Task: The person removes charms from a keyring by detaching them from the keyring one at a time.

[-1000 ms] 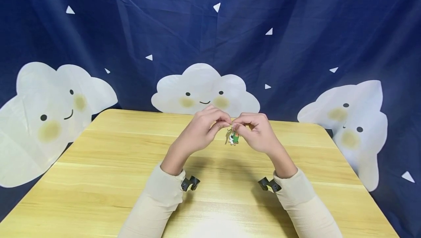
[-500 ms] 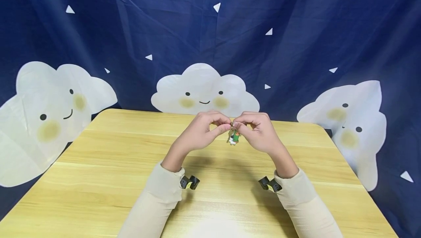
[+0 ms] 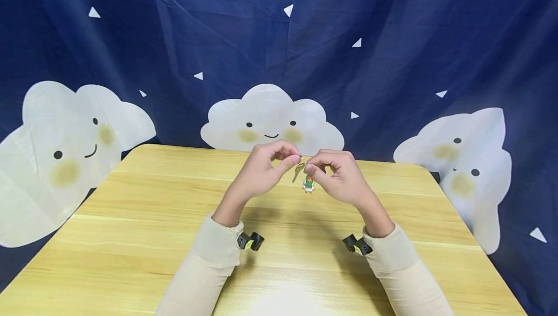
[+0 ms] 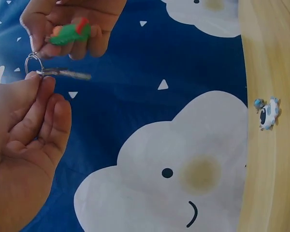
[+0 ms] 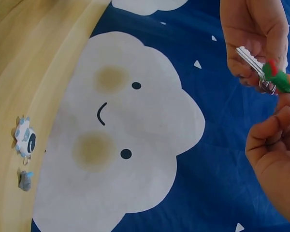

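In the head view both hands are raised over the far part of the table. My left hand (image 3: 263, 173) pinches a thin metal key ring (image 4: 34, 62) between thumb and fingertips, and a notched metal key (image 4: 67, 73) hangs from it. My right hand (image 3: 340, 178) pinches the end of a small green charm (image 4: 70, 33) with red and orange parts, its fingertips close to the ring. The charm (image 5: 279, 77) hangs beside the key (image 5: 250, 60) in the right wrist view. How the charm joins the ring is hidden by the fingers.
A small white figure (image 4: 269, 115) with a dark face lies on the wooden table (image 3: 131, 238), a little grey-blue piece (image 4: 259, 103) beside it. Behind the table hangs a dark blue curtain (image 3: 244, 30) with white clouds.
My left hand has shifted slightly left and up, away from the right fingertips. The key now hangs apart from the green charm in the head view. The right hand stays nearly in place.
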`<state>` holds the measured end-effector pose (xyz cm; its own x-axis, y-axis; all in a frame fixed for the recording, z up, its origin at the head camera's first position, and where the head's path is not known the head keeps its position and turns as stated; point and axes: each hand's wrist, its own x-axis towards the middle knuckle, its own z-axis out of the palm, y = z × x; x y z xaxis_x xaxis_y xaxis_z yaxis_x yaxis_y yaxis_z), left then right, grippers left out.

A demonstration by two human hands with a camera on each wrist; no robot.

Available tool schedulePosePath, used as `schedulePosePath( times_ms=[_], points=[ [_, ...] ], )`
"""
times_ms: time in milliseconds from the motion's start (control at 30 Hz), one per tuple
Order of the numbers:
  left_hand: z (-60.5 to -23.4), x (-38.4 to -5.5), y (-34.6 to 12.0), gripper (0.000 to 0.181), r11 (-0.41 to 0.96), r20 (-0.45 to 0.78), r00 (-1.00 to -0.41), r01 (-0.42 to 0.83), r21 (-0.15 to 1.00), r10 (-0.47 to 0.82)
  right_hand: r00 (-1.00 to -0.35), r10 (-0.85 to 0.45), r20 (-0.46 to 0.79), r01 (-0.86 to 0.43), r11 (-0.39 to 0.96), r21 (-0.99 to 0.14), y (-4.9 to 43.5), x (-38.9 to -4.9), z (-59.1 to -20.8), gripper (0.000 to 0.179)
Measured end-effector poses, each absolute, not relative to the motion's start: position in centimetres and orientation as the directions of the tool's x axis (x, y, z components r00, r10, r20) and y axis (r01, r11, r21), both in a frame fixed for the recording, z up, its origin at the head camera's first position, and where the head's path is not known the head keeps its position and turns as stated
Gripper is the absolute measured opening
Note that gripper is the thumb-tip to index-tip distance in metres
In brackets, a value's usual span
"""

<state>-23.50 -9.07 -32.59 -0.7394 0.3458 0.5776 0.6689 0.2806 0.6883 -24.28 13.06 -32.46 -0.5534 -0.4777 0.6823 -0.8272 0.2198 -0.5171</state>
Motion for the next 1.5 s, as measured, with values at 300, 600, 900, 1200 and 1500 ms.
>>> schedulePosePath(
  times_ms=[300, 600, 900, 1200, 1500],
  points=[
    [-32.0, -23.2, -9.5, 0.004, 0.292, 0.609, -0.718, 0.695, 0.657, 0.338, -0.493, -0.458, 0.74, -0.868, 0.196, -0.457, 12.8, -24.2, -32.2, 0.014],
    [-32.0, -23.2, -9.5, 0.006, 0.333, 0.614, -0.717, 0.697, 0.635, 0.329, -0.513, -0.439, 0.738, -0.858, 0.228, -0.461, 12.6, -24.1, -32.2, 0.002],
    [-32.0, -23.2, -9.4, 0.006, 0.378, 0.643, -0.693, 0.719, 0.583, 0.327, -0.442, -0.445, 0.779, -0.897, 0.25, -0.366, 12.2, -24.1, -32.4, 0.012],
    [-31.7, -23.2, -9.6, 0.007, 0.411, 0.763, -0.522, 0.835, 0.365, 0.381, -0.407, -0.442, 0.799, -0.909, 0.283, -0.306, 12.3, -24.0, -32.5, 0.006],
    [-31.5, -23.2, -10.0, 0.005, 0.392, 0.776, -0.429, 0.884, 0.255, 0.462, -0.398, -0.465, 0.791, -0.911, 0.298, -0.283, 12.3, -24.0, -32.4, 0.009]
  ],
)
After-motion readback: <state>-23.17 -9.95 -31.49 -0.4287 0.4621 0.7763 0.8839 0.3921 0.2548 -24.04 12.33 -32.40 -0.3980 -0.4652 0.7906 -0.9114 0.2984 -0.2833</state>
